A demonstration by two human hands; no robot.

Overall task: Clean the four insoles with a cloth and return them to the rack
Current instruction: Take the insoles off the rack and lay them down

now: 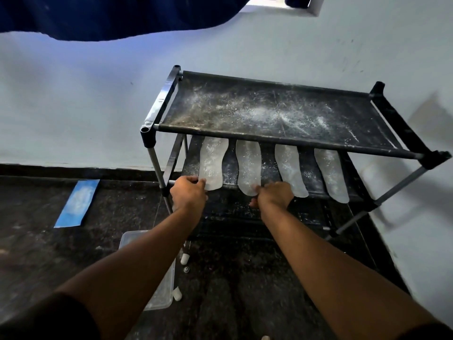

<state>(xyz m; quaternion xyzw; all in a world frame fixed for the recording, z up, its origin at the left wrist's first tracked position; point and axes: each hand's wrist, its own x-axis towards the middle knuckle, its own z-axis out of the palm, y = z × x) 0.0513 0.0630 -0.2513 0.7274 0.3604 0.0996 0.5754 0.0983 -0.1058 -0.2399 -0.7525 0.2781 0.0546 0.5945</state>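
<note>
1. Four insoles are laid in a row on the middle shelf of the shoe rack (402,119), centre of the frame, heels hanging over the front edge. The leftmost insole (212,165) is pinched at its heel by the left hand (188,192), fingers curled round it; the second insole (248,165) is gripped the same way by the right hand (275,195).
2. White powder is scattered all over the shelves and insoles. If both get yanked out fast, dust will probably be flung onto the third insole (290,170) and the fourth insole (331,173).
3. The insoles look thin and floppy, so a heel-only pinch could let one fold or slip to the floor (36,241).
4. The blue cloth (77,203) is lying well off at the left, so something has to be put down first.
5. The clear plastic tray (161,290) and small white caps (184,258) sit under the arms and could get knocked.
</note>
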